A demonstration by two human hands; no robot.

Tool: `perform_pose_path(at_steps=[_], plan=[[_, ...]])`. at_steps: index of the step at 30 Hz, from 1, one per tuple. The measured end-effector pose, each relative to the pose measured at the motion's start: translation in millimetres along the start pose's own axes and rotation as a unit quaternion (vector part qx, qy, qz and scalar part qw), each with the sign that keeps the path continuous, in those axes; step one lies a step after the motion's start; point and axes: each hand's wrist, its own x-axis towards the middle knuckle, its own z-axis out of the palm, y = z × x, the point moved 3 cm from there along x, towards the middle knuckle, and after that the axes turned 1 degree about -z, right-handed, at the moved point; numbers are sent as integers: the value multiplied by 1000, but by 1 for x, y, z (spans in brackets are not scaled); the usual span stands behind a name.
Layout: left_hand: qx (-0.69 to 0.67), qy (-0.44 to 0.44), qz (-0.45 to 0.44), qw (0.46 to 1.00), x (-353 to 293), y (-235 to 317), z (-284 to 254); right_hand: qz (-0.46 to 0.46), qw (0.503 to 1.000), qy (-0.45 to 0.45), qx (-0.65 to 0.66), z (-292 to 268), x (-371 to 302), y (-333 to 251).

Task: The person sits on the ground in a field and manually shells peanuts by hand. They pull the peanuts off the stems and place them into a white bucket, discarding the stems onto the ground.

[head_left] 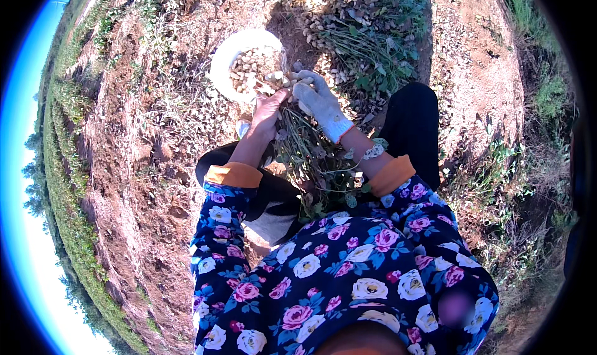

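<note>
A peanut plant point(309, 159) lies over my lap, its leafy stems toward me and its pods point(280, 79) pointing at a white tub point(221, 75). My bare left hand point(268, 113) is closed round the plant just below the pods, at the tub's near right edge. Wearing a whitish knit glove, my right hand point(320, 101) curls its fingers on the pods from the right. Its fingertips are partly hidden by them. Many loose peanuts point(250, 65) lie inside the tub.
Ahead and to the right is a heap of pulled peanut plants point(379, 41) with pods on them. Dry reddish soil point(149, 187) with scattered stalks surrounds me. My dark-trousered right knee point(410, 121) rises beside my right arm. Green crop rows point(71, 199) run along the far left.
</note>
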Motion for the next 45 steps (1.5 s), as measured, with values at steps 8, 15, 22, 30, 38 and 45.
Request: perform_pose_path(at_steps=[8, 15, 22, 30, 38, 45], plan=[[9, 56, -25, 998, 2, -11, -11, -54, 962, 9, -267, -9, 13, 27], [34, 49, -49, 997, 3, -22, -22, 138, 982, 10, -132, -12, 30, 38], [25, 66, 3, 997, -5, -12, -14, 203, 978, 19, -45, 1, 39, 49], [130, 164, 12, 978, -2, -21, -18, 70, 932, 15, -355, -10, 44, 48], [251, 256, 9, 934, 28, -59, -57, 43, 813, 58, -578, -20, 60, 73], [338, 243, -4, 909, 12, -35, -38, 42, 739, 90, -666, -53, 74, 88]])
